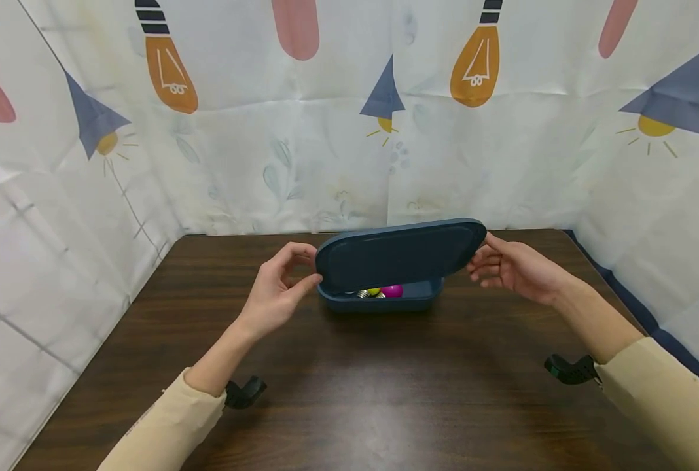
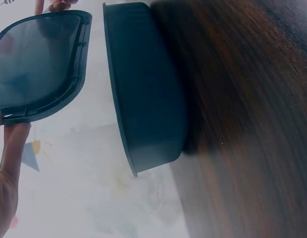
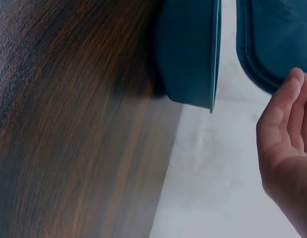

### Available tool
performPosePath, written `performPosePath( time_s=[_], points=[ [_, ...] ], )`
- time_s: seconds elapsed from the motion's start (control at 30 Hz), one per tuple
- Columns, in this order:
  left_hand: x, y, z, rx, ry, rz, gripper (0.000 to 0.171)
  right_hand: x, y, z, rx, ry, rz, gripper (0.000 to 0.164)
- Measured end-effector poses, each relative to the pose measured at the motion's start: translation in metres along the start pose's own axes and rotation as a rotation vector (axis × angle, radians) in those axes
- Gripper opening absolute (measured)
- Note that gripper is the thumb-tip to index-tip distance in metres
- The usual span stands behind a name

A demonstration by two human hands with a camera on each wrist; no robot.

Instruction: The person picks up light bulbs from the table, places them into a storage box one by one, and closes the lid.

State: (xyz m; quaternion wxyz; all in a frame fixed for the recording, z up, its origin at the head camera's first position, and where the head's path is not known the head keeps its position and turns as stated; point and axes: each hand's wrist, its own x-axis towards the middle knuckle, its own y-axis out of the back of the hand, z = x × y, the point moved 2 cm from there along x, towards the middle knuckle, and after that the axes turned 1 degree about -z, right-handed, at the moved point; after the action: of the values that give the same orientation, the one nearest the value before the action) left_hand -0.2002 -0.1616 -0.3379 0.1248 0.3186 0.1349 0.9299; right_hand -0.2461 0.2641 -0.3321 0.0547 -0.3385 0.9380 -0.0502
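A dark blue oval lid (image 1: 401, 256) is held tilted above a matching box (image 1: 379, 305), its underside facing me. My left hand (image 1: 279, 286) pinches the lid's left end between thumb and fingers. At the other end, my right hand (image 1: 520, 269) holds the lid by its edge, thumb near the top. Inside the box, partly hidden by the lid, are a magenta bulb (image 1: 392, 291), something yellow and silvery screw-like bases. Both wrist views show the lid apart from the box (image 2: 143, 89), which stands upright on the table.
The dark wood-grain table (image 1: 373, 392) stretches in front of the box and to both sides. Behind it hangs a white curtain (image 1: 338, 163) printed with lamps and bulbs. Dark blue fabric (image 1: 632, 307) runs along the right edge. A black device sits at each wrist.
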Motion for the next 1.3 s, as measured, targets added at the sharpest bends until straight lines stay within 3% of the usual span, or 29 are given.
performPosePath(
  time_s=[0.1,0.27,0.5,0.63,0.87,1.07,1.3],
  points=[
    [-0.001,-0.002,-0.002,0.005,-0.051,0.002,0.038,0.0,-0.001,0.0,-0.007,-0.011,0.058,0.044],
    [-0.002,-0.006,-0.005,0.019,-0.201,-0.034,0.041,0.0,-0.002,0.001,-0.02,-0.034,0.121,0.037],
    [-0.001,-0.009,-0.008,0.125,-0.374,-0.062,0.045,0.002,-0.004,0.001,-0.106,-0.103,0.199,0.044],
    [0.0,-0.008,-0.009,0.179,-0.45,-0.077,0.04,0.001,-0.004,0.001,-0.134,-0.149,0.209,0.045],
    [0.002,-0.009,-0.011,0.332,-0.573,-0.064,0.011,0.001,-0.004,0.004,-0.126,-0.174,0.216,0.041],
    [0.004,-0.012,-0.01,0.401,-0.666,-0.058,0.013,0.002,-0.004,0.009,-0.119,-0.16,0.202,0.036],
    [0.004,-0.015,-0.008,0.42,-0.785,-0.1,0.011,0.001,-0.002,0.012,-0.123,-0.135,0.179,0.031]
  ],
)
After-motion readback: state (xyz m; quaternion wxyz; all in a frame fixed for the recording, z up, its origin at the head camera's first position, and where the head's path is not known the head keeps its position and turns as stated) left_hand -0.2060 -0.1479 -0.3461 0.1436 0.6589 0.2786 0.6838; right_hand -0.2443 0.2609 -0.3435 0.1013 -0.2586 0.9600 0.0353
